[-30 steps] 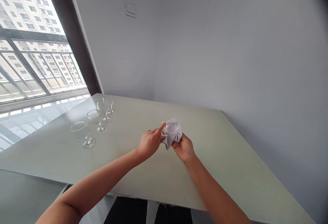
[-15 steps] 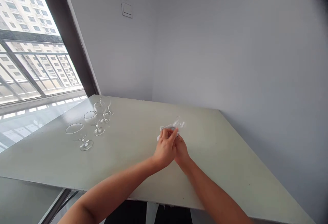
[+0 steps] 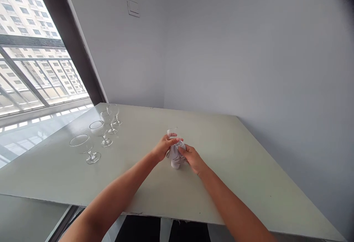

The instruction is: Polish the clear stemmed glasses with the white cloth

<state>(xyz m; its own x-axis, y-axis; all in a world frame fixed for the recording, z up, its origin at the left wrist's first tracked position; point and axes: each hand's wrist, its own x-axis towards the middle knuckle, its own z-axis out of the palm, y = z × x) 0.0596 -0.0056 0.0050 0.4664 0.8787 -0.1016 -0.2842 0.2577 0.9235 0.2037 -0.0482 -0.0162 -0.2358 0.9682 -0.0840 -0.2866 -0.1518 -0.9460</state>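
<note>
Over the middle of the table, both my hands are around a clear stemmed glass (image 3: pixel 172 130) and a pale crumpled cloth (image 3: pixel 175 156). My left hand (image 3: pixel 165 146) is closed around the glass's bowl, thumb across the front. At the foot of the glass, my right hand (image 3: pixel 193 157) pinches the cloth, thumb on top. The cloth hangs below my hands in folds. Part of the glass and the fingers behind it are hidden.
Several stemmed glasses stand upright in a row at the table's left, the nearest glass (image 3: pixel 93 157) closest to the front edge. The pale table (image 3: pixel 235 175) meets a grey wall (image 3: pixel 235 50) at the back and right. A window (image 3: pixel 41 65) is at the left.
My hands, overlapping before, have come apart to either side of the glass. The glass has swung from leaning right to more upright and left, and more of the cloth hangs down.
</note>
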